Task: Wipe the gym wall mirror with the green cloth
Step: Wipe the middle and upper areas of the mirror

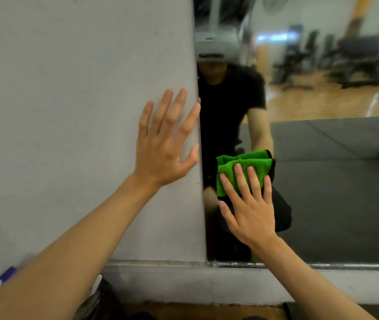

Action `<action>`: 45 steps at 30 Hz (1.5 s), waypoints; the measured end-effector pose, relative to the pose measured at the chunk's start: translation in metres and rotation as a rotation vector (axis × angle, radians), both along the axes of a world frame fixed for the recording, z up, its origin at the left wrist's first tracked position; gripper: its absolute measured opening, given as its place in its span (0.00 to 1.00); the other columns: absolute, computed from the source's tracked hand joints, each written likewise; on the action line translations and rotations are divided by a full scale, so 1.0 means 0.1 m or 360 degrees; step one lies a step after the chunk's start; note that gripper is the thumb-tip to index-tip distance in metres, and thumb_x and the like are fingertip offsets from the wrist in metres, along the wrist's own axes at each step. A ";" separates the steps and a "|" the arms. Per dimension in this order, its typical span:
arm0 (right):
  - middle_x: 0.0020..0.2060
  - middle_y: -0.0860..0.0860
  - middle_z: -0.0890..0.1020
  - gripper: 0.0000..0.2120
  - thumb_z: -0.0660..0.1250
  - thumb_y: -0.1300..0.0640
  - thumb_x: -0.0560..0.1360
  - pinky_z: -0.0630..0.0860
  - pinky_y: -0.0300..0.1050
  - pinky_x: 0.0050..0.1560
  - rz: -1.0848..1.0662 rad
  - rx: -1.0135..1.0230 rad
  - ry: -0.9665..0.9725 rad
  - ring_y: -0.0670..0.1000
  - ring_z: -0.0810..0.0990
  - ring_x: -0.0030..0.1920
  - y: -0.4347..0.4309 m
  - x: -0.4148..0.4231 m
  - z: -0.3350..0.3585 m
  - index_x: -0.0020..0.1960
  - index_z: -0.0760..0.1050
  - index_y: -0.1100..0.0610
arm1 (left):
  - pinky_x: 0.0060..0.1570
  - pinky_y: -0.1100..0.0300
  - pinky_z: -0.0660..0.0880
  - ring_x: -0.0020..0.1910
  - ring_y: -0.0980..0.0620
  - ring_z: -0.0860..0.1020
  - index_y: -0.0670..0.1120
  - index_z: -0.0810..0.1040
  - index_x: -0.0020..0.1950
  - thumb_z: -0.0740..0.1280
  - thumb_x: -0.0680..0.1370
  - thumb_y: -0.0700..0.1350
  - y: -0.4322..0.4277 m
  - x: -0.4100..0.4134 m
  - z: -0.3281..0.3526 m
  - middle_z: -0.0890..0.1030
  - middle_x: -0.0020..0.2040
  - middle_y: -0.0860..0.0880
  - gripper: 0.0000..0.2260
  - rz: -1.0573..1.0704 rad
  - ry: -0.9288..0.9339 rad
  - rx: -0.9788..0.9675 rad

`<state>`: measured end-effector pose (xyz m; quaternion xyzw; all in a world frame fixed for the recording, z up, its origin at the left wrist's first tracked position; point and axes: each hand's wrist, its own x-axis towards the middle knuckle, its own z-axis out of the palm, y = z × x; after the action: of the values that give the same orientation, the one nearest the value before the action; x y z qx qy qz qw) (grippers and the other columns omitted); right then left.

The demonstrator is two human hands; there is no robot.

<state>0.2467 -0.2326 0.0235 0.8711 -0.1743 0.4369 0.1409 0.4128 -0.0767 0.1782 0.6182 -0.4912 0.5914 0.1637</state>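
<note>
right hand, fingers spread flat, presses the folded green cloth near the mirror's lower left corner; best keep even pressure, overlapping strokes, while the left hand braces spread on the wall.

The gym wall mirror has the folded green cloth flat against its glass, near its left edge.
</note>
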 end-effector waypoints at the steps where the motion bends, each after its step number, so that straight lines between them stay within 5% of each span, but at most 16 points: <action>1: 0.85 0.47 0.43 0.29 0.46 0.38 0.85 0.38 0.59 0.82 0.0009 0.0011 0.0009 0.54 0.43 0.85 0.02 -0.01 0.01 0.85 0.51 0.45 | 0.82 0.41 0.51 0.81 0.37 0.61 0.46 0.67 0.82 0.66 0.79 0.52 0.00 0.04 -0.06 0.66 0.81 0.38 0.31 0.0006 0.0055 -0.0024; 8: 0.85 0.47 0.45 0.28 0.45 0.40 0.86 0.41 0.58 0.83 0.0148 -0.0236 0.0170 0.53 0.45 0.85 -0.20 -0.23 0.54 0.85 0.51 0.44 | 0.82 0.39 0.52 0.82 0.35 0.59 0.46 0.65 0.84 0.55 0.83 0.60 -0.08 0.32 -0.22 0.63 0.83 0.39 0.32 0.0080 -0.0039 -0.0024; 14: 0.84 0.57 0.53 0.29 0.44 0.41 0.87 0.45 0.67 0.81 0.0010 -0.0090 -0.0346 0.62 0.50 0.84 -0.01 0.18 1.76 0.85 0.54 0.50 | 0.81 0.37 0.52 0.83 0.35 0.58 0.46 0.63 0.85 0.56 0.83 0.61 -0.09 0.33 -0.24 0.59 0.83 0.39 0.33 0.0071 -0.0049 -0.0016; 17: 0.84 0.56 0.53 0.30 0.49 0.40 0.86 0.44 0.68 0.81 0.0003 -0.0109 -0.0373 0.61 0.48 0.84 0.13 0.33 1.50 0.85 0.54 0.49 | 0.82 0.38 0.50 0.83 0.36 0.56 0.47 0.61 0.86 0.55 0.84 0.61 -0.08 0.33 -0.25 0.58 0.84 0.40 0.32 0.0072 -0.0041 -0.0002; 21: 0.85 0.49 0.47 0.31 0.52 0.39 0.85 0.39 0.61 0.82 0.0134 -0.0281 0.0138 0.55 0.44 0.85 0.01 0.09 0.40 0.85 0.52 0.46 | 0.82 0.39 0.50 0.83 0.37 0.56 0.47 0.61 0.86 0.54 0.84 0.60 -0.09 0.32 -0.23 0.58 0.84 0.40 0.31 0.0055 -0.0030 0.0005; 26: 0.82 0.48 0.60 0.27 0.44 0.40 0.86 0.38 0.56 0.83 0.0001 -0.0289 0.0612 0.51 0.41 0.84 -0.18 -0.40 -0.35 0.83 0.54 0.44 | 0.83 0.38 0.49 0.83 0.36 0.55 0.46 0.62 0.85 0.53 0.84 0.59 -0.10 0.33 -0.24 0.58 0.84 0.40 0.31 0.0137 -0.0042 0.0010; 33: 0.84 0.54 0.51 0.28 0.47 0.42 0.86 0.44 0.62 0.82 0.0066 -0.0308 -0.0087 0.59 0.50 0.84 -0.29 -0.09 1.39 0.85 0.52 0.47 | 0.82 0.37 0.51 0.83 0.34 0.57 0.46 0.62 0.85 0.55 0.84 0.59 -0.10 0.34 -0.27 0.57 0.84 0.39 0.31 0.0161 -0.0037 0.0003; 36: 0.83 0.60 0.56 0.29 0.45 0.43 0.87 0.48 0.68 0.81 -0.0052 -0.0213 -0.0400 0.63 0.53 0.83 -0.21 0.10 1.87 0.85 0.56 0.52 | 0.81 0.35 0.53 0.82 0.34 0.58 0.46 0.61 0.85 0.55 0.84 0.59 -0.10 0.33 -0.27 0.57 0.84 0.39 0.31 0.0164 -0.0037 0.0012; 39: 0.83 0.59 0.56 0.29 0.48 0.43 0.87 0.48 0.68 0.81 -0.0066 -0.0115 -0.0517 0.62 0.51 0.84 -0.06 0.23 1.52 0.85 0.56 0.53 | 0.82 0.36 0.52 0.83 0.34 0.58 0.46 0.62 0.85 0.55 0.84 0.58 -0.10 0.33 -0.26 0.57 0.84 0.40 0.31 0.0167 -0.0041 0.0010; 45: 0.85 0.49 0.45 0.29 0.49 0.40 0.86 0.39 0.61 0.82 0.0061 -0.0205 0.0004 0.55 0.44 0.85 0.01 0.15 0.35 0.85 0.52 0.47 | 0.82 0.37 0.50 0.83 0.34 0.58 0.46 0.61 0.86 0.55 0.84 0.58 -0.10 0.34 -0.26 0.57 0.84 0.39 0.31 0.0139 -0.0030 0.0030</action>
<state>0.2612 -0.2316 0.0585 0.8640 -0.1289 0.4488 0.1884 0.4467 -0.0866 0.1520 0.6350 -0.4708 0.5991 0.1274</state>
